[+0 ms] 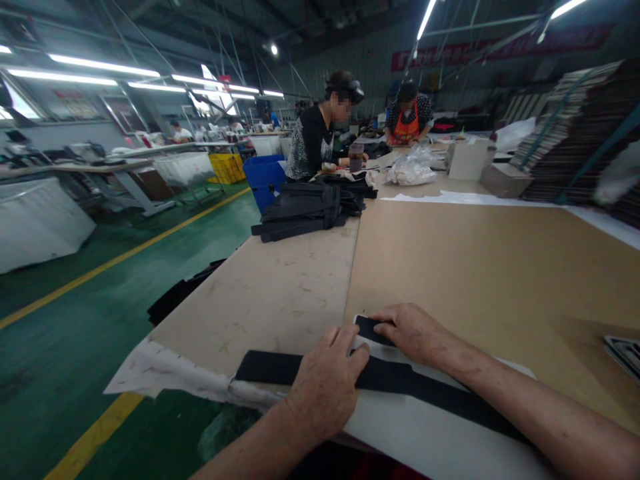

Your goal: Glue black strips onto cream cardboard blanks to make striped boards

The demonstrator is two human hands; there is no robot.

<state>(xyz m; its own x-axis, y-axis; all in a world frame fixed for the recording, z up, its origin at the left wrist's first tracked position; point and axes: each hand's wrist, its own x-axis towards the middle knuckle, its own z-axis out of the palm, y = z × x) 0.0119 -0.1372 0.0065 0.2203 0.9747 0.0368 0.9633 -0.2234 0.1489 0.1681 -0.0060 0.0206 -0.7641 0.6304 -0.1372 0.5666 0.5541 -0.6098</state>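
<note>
A long black fabric strip (385, 377) lies along the near edge of the table, running to the lower right. My left hand (327, 383) is closed over this strip, fingers curled and thumb toward the right. Just beyond it, a second black strip (370, 329) lies on a pale, round-cornered board (379, 347). My right hand (413, 330) grips this second strip near its left end, with its fingertips bent down onto it. My right forearm hides much of the board and the strip's far part.
A pile of black strips (305, 207) lies farther back on the table (285, 280). Two co-workers (320, 137) are at the far end. Stacked dark boards (575, 140) stand at the back right, near clear plastic (413, 167). A blue bin (264, 179) stands left of the table.
</note>
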